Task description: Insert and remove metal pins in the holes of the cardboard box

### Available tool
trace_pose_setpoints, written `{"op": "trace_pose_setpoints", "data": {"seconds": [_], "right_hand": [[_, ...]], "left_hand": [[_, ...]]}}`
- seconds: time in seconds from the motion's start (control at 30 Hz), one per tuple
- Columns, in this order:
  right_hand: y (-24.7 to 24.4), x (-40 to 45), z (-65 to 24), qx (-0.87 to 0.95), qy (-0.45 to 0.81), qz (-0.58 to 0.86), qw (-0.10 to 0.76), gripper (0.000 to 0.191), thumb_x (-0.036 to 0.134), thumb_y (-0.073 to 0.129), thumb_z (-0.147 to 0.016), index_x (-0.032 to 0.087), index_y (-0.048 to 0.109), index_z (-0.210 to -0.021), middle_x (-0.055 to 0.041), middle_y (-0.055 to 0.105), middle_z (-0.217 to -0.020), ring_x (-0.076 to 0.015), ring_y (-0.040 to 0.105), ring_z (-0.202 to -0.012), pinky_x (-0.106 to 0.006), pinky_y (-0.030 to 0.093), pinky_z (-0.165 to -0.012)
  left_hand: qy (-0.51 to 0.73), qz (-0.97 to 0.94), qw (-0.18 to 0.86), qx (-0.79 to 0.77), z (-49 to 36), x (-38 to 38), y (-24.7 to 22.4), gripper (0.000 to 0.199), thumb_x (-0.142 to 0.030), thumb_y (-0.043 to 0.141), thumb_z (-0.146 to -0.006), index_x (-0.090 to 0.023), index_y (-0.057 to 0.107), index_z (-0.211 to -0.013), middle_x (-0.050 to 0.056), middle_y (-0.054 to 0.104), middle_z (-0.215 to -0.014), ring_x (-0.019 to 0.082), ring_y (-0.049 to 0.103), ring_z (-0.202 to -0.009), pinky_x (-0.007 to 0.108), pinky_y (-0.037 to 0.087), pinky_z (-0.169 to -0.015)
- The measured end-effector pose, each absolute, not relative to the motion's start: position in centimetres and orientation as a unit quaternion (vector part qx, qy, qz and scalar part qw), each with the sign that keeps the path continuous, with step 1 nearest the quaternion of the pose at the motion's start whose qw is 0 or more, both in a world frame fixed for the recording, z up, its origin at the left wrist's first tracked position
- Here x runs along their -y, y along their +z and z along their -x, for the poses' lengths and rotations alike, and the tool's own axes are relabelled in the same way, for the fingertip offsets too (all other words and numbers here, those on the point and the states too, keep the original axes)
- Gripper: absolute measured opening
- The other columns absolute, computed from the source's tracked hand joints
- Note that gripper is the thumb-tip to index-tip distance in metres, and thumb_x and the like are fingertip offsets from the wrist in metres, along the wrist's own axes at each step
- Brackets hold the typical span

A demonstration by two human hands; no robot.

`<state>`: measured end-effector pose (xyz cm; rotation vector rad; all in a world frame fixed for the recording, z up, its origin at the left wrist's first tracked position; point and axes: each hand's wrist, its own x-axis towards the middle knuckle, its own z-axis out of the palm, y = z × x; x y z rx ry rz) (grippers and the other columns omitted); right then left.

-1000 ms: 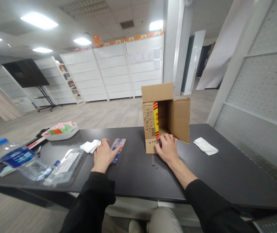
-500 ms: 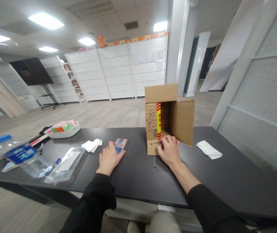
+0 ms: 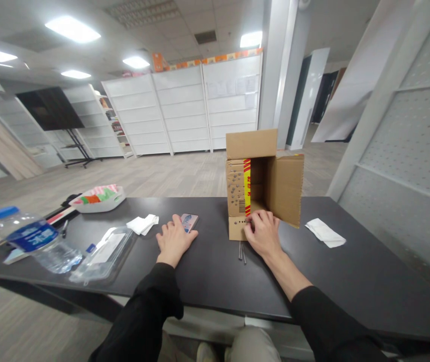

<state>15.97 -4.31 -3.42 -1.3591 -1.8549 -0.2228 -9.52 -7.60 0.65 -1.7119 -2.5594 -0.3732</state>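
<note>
My left hand (image 3: 175, 241) lies palm down with its fingers spread. Its fingertips cover the left part of a small flat pink-and-blue pack (image 3: 190, 221); whether they touch it I cannot tell. My right hand (image 3: 264, 232) is closed in a pinch at the lower flap of a cardboard box (image 3: 236, 201). Whatever is between those fingers is hidden. A row of dark dots or holes runs along that flap, and several grey nail heads dot the panel above. Just below the flap, a few long nails (image 3: 242, 253) lie on the dark table (image 3: 215, 276).
Left of my left hand are a folded tissue (image 3: 143, 224), a clear plastic case (image 3: 104, 255), a water bottle (image 3: 37, 240) and a white basket (image 3: 100, 201) with colourful packets. Another tissue (image 3: 325, 232) lies to the right. The box's right flap (image 3: 287, 190) sticks out sideways.
My left hand has shifted slightly to the right and covers more of the pack's lower part. The right hand stays at the box flap.
</note>
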Motion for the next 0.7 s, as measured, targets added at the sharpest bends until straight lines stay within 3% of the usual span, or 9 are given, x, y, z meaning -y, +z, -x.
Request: {"op": "trace_pose_setpoints", "data": {"seconds": [0.27,0.43,0.7], "right_hand": [[-3.4,4.2,-15.9,0.732,-0.089,0.542,0.403,0.009,0.019,0.053,-0.081,0.019,0.061,-0.086,-0.0072,0.062,-0.097,-0.0249,0.048,-0.095,-0.038,0.031,-0.08],[-3.4,4.2,-16.0,0.73,-0.094,0.542,0.406,0.009,0.019,0.053,-0.081,0.019,0.061,-0.086,-0.0079,0.062,-0.097,-0.0252,0.048,-0.095,-0.038,0.031,-0.079],[-3.2,4.3,-16.0,0.719,-0.099,0.546,0.417,0.007,0.018,0.054,-0.081,0.02,0.06,-0.083,-0.0076,0.062,-0.093,-0.026,0.048,-0.094,-0.038,0.031,-0.079]], "left_hand": [[-0.115,0.557,0.026,0.822,9.1,7.7,1.4,0.055,-0.044,0.052,-0.079,-0.015,0.044,-0.126,0.022,0.058,-0.122,0.04,0.053,-0.115,0.057,0.041,-0.091],[-0.202,0.608,0.115,0.759,6.9,7.2,1.4,0.037,-0.039,0.049,-0.086,-0.018,0.053,-0.117,0.014,0.059,-0.122,0.031,0.053,-0.115,0.045,0.041,-0.096],[-0.251,0.686,0.092,0.676,2.7,4.5,-0.5,0.015,-0.025,0.048,-0.09,-0.021,0.055,-0.102,0.008,0.063,-0.108,0.022,0.058,-0.103,0.034,0.042,-0.088]]}}
